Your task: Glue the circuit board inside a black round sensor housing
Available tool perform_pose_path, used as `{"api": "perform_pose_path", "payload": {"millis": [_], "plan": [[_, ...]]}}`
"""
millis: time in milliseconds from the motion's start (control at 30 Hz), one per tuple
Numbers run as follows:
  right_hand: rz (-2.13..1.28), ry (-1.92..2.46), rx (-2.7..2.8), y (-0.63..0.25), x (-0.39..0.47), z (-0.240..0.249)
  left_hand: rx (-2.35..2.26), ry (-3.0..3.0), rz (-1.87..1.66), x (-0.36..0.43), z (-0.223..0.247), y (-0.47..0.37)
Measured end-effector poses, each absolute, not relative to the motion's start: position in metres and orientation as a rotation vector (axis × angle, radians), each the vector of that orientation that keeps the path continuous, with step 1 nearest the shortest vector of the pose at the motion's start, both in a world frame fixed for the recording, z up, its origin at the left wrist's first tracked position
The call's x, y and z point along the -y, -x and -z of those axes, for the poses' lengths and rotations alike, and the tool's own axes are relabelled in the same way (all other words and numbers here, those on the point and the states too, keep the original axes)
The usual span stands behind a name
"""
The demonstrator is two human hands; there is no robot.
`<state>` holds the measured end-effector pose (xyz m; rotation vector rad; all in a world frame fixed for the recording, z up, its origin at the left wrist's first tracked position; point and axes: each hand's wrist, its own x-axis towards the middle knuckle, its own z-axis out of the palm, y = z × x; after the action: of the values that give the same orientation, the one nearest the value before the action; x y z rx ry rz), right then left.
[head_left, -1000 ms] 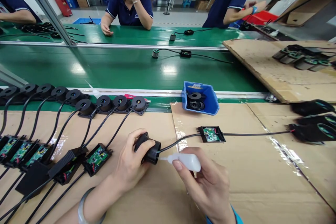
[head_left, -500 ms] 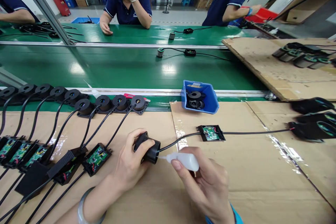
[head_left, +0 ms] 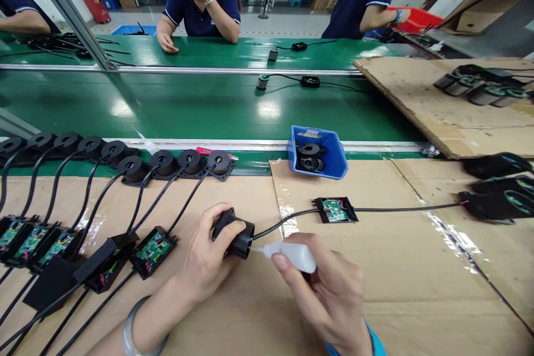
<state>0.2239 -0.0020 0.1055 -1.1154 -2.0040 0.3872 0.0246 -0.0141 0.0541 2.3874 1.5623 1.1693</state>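
While left fingers [head_left: 232, 230] grip black housing [head_left: 244, 240], right fingers [head_left: 280, 262] clamp white bottle [head_left: 297, 255], blue bin [head_left: 335, 154], circuit box [head_left: 336, 210] beyond

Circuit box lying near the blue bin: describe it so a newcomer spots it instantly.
At the brown cardboard's far edge, find the blue bin. Just nearer the camera lies a shallow open black box with a green board inside and a cable at each end. Unlike the clustered boxes on the left, it lies apart, its left cable running to the black housing in the left hand.
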Motion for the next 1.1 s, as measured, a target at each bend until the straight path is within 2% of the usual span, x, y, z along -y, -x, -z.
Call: {"api": "perform_pose_path", "payload": {"millis": [500, 967, 1100], "plan": [[-0.391, 1.109, 2.003, -0.223, 0.0009, -0.1067, -1.553, -2.38, -1.145, 0.0155, -0.0536, -0.0236], [-0.249, 1.112, 2.035, -0.2222, 0.0031, -0.1048, -1.561, -2.384, -1.153, 0.0152, -0.0523, -0.0235], [-0.38, 1.099, 1.999, -0.2226, 0.0051, -0.1071, -1.558, -2.392, -1.149, 0.015, -0.0543, -0.0238]]}}
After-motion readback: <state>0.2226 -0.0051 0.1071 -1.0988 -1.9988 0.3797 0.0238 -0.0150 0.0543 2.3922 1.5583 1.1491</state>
